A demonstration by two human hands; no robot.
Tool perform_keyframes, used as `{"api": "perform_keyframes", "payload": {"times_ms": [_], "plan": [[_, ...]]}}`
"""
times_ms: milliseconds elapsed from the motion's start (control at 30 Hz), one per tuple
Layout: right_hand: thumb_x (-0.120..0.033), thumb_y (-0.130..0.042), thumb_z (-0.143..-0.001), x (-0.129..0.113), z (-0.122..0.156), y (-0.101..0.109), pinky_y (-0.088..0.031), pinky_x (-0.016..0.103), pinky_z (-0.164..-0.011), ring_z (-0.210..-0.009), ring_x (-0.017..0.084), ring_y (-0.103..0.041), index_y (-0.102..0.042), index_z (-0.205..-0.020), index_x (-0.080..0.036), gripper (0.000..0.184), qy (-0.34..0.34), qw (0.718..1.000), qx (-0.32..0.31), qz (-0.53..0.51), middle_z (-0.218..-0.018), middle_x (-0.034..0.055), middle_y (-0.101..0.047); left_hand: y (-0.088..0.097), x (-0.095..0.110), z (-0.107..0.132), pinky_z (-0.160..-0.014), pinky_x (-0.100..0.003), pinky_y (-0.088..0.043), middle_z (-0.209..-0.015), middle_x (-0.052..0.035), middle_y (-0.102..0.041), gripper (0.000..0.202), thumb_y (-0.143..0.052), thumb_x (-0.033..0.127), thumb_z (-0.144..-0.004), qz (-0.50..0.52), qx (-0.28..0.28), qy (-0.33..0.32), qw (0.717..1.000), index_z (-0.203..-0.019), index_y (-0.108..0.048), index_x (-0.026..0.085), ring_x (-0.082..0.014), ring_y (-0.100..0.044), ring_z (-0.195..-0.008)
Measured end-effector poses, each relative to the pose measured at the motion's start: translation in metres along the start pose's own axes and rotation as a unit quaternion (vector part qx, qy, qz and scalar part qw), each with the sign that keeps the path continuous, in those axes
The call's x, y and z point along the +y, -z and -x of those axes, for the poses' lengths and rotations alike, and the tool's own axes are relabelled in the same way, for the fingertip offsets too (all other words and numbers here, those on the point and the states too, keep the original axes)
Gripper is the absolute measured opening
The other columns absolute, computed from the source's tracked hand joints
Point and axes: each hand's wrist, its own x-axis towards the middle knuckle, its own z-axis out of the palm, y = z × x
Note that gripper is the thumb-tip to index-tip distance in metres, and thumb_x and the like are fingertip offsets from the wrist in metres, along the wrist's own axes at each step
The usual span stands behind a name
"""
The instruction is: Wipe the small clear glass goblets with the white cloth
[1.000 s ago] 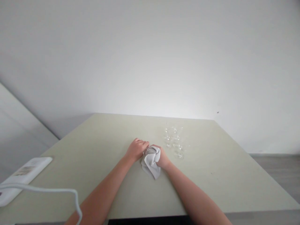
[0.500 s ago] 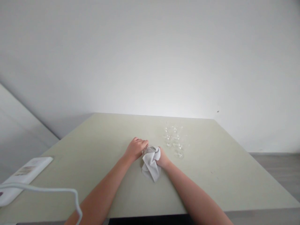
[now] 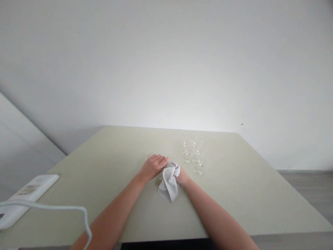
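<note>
Over the middle of the pale table [image 3: 109, 163], my left hand [image 3: 153, 166] curls round a clear glass whose rim [image 3: 150, 155] just shows past my fingers. My right hand [image 3: 182, 177] bunches a white cloth [image 3: 169, 180] against that glass, and the cloth's loose end hangs down toward me. The glass itself is almost wholly hidden by both hands and the cloth. A cluster of several clear stemmed glasses [image 3: 194, 154] stands on the table just to the right of my hands.
A white flat device [image 3: 26, 194] lies at the table's left edge, and a white cable [image 3: 65, 210] loops across the near left corner. A plain white wall rises behind the table. Grey floor [image 3: 309, 187] shows to the right.
My left hand has shifted slightly right and its fingers have turned over the glass. The cloth has rotated a little under my right hand. The other glasses have stayed put.
</note>
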Motion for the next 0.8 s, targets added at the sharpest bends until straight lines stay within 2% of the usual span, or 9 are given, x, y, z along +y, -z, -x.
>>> {"api": "perform_keyframes", "payload": {"times_ms": [67,133,300,433,533,600,667,733,800], "plan": [[-0.029,-0.061,-0.065,-0.001,0.001,0.002,-0.037,0.026,-0.049,-0.049,0.01,-0.033,-0.042,-0.047,-0.02,0.028,0.017,0.999,-0.038,-0.011,-0.049,-0.0036,-0.038,0.0,-0.001,0.001,-0.07,-0.032,-0.04,-0.083,-0.0056,-0.063,0.016,-0.044,0.014,-0.093,0.004,0.0,-0.008,1.0,-0.1,-0.056,0.019,-0.0186,-0.058,-0.079],[-0.034,-0.061,-0.067,0.0,0.002,0.004,-0.038,0.025,-0.048,-0.049,0.009,-0.033,-0.041,-0.046,-0.02,0.032,0.023,0.998,-0.047,-0.026,-0.049,-0.0039,-0.037,0.0,-0.001,0.002,-0.069,-0.03,-0.04,-0.081,-0.0049,-0.062,0.016,-0.043,0.011,-0.092,0.017,0.008,-0.013,1.0,-0.096,-0.056,0.019,-0.0179,-0.058,-0.077],[-0.044,-0.059,-0.073,0.001,0.005,0.0,-0.045,0.028,-0.053,-0.055,0.014,-0.044,-0.05,-0.053,-0.02,0.033,0.013,0.998,-0.016,-0.066,-0.052,-0.0011,-0.046,0.001,-0.002,0.001,-0.067,-0.03,-0.041,-0.081,-0.0048,-0.062,0.016,-0.042,0.013,-0.092,0.037,0.013,0.0,0.999,-0.096,-0.056,0.018,-0.0172,-0.058,-0.075],[-0.046,-0.06,-0.075,-0.005,0.004,-0.004,-0.049,0.032,-0.06,-0.061,0.018,-0.052,-0.061,-0.068,-0.019,0.028,-0.006,0.996,0.001,-0.086,-0.059,0.0013,-0.057,0.0,-0.004,0.0,-0.068,-0.031,-0.041,-0.078,-0.0049,-0.061,0.014,-0.042,0.02,-0.093,0.03,0.019,0.023,0.999,-0.096,-0.056,0.018,-0.0184,-0.057,-0.075],[-0.047,-0.065,-0.072,-0.006,0.004,-0.006,-0.052,0.034,-0.069,-0.067,0.02,-0.057,-0.064,-0.079,-0.019,0.029,-0.018,0.995,0.018,-0.101,-0.067,0.0018,-0.062,0.0,-0.006,-0.001,-0.07,-0.031,-0.041,-0.079,-0.006,-0.062,0.014,-0.043,0.023,-0.093,0.04,0.043,0.03,0.998,-0.098,-0.056,0.018,-0.019,-0.058,-0.078],[-0.049,-0.06,-0.077,-0.003,0.004,-0.006,-0.052,0.036,-0.077,-0.075,0.022,-0.06,-0.065,-0.085,-0.019,0.032,-0.027,0.992,0.042,-0.114,-0.073,0.0031,-0.065,-0.001,-0.007,-0.002,-0.073,-0.032,-0.043,-0.082,-0.0067,-0.062,0.016,-0.046,0.029,-0.092,0.049,0.073,0.07,0.994,-0.1,-0.055,0.018,-0.0197,-0.059,-0.08],[-0.051,-0.047,-0.086,0.003,0.003,-0.004,-0.05,0.038,-0.086,-0.086,0.022,-0.062,-0.064,-0.091,-0.019,0.036,-0.041,0.987,0.085,-0.129,-0.08,0.0049,-0.067,-0.003,-0.008,-0.003,-0.076,-0.032,-0.045,-0.084,-0.0062,-0.061,0.025,-0.052,0.037,-0.089,0.065,0.114,0.147,0.98,-0.105,-0.052,0.018,-0.0201,-0.059,-0.082],[-0.051,-0.041,-0.091,0.009,0.003,-0.002,-0.048,0.038,-0.091,-0.095,0.022,-0.062,-0.063,-0.096,-0.019,0.039,-0.065,0.977,0.139,-0.145,-0.088,0.0063,-0.068,-0.005,-0.009,-0.003,-0.075,-0.031,-0.046,-0.084,-0.0039,-0.059,0.04,-0.058,0.044,-0.084,0.106,0.156,0.23,0.955,-0.111,-0.045,0.018,-0.0191,-0.059,-0.08],[-0.051,-0.043,-0.091,0.012,0.002,0.0,-0.049,0.038,-0.09,-0.097,0.022,-0.063,-0.061,-0.099,-0.018,0.038,-0.082,0.969,0.175,-0.151,-0.094,0.0075,-0.068,-0.007,-0.01,-0.002,-0.072,-0.029,-0.047,-0.084,-0.0007,-0.056,0.051,-0.062,0.047,-0.08,0.179,0.185,0.293,0.921,-0.115,-0.037,0.02,-0.0166,-0.058,-0.076]]}}
